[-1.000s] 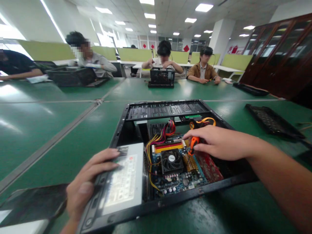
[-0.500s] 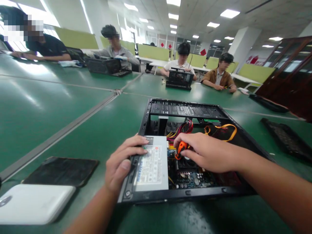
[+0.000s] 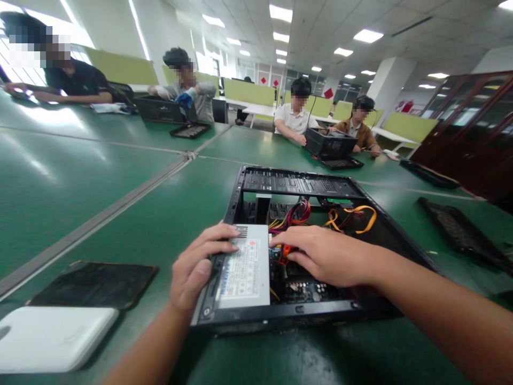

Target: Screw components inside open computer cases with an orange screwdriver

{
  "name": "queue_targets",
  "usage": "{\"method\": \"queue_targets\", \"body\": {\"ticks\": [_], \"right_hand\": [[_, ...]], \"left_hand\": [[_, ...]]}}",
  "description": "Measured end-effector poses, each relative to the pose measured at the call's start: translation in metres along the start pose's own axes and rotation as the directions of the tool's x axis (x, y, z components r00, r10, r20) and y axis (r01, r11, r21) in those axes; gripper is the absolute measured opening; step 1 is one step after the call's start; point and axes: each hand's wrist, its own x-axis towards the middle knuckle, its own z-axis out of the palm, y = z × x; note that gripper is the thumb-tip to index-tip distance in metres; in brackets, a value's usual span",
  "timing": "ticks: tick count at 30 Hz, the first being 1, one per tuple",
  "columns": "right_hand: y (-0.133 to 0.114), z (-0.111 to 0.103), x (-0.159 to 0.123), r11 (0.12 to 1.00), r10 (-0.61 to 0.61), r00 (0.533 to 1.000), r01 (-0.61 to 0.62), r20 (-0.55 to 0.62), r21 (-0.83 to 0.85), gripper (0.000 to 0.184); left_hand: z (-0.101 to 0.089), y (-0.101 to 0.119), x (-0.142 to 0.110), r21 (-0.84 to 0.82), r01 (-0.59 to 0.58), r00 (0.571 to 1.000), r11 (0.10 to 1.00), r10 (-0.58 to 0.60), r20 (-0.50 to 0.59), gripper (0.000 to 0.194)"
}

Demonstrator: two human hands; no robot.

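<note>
An open black computer case point(image 3: 280, 316) lies flat on the green table, with a silver power supply point(image 3: 256, 278) in its near left corner. My left hand point(image 3: 196, 262) rests on the case's left edge, its fingers stretched over the power supply's label and the thumb apart from them. Inside the case, my right hand point(image 3: 328, 254) is closed round the orange handle of a screwdriver point(image 3: 285, 254), just right of the power supply. The screwdriver's tip is hidden. Bundled coloured wires point(image 3: 298, 213), a yellow cable point(image 3: 366, 219) and the motherboard point(image 3: 306, 291) show around that hand.
A white device point(image 3: 60, 337) and a dark flat panel point(image 3: 94, 283) lie at the left. On the right is a black panel point(image 3: 460, 232). Across the table point(image 3: 132, 235), several people sit, with a computer case point(image 3: 331, 141) in front of one.
The screwdriver and my right hand sit lower in the case; less of the handle shows. My left hand stays on the power supply. Across the table, a person's computer case has been turned and shifted right.
</note>
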Motion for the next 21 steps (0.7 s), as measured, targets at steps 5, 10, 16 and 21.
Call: {"method": "queue_targets", "body": {"ticks": [5,10,16,21], "right_hand": [[0.002,-0.039,-0.012,0.993,0.099,0.994,-0.095,-0.051,0.066,0.025],[0.015,-0.040,0.011,0.987,0.138,0.981,-0.147,-0.133,-0.060,0.026],[0.022,-0.014,0.033,0.980,0.143,0.989,-0.147,-0.038,-0.132,0.026],[0.028,-0.003,0.043,0.956,0.216,0.969,-0.235,-0.119,-0.178,0.036]], "left_hand": [[0.002,0.001,0.000,-0.009,0.004,1.000,1.000,-0.004,-0.014,0.037],[0.003,0.002,0.000,-0.011,0.015,0.999,1.000,-0.016,-0.046,0.038],[0.006,0.000,-0.002,-0.018,-0.004,0.997,1.000,0.002,-0.077,0.038],[0.007,-0.003,-0.004,-0.020,0.012,0.998,1.000,-0.013,-0.068,0.039]]}}
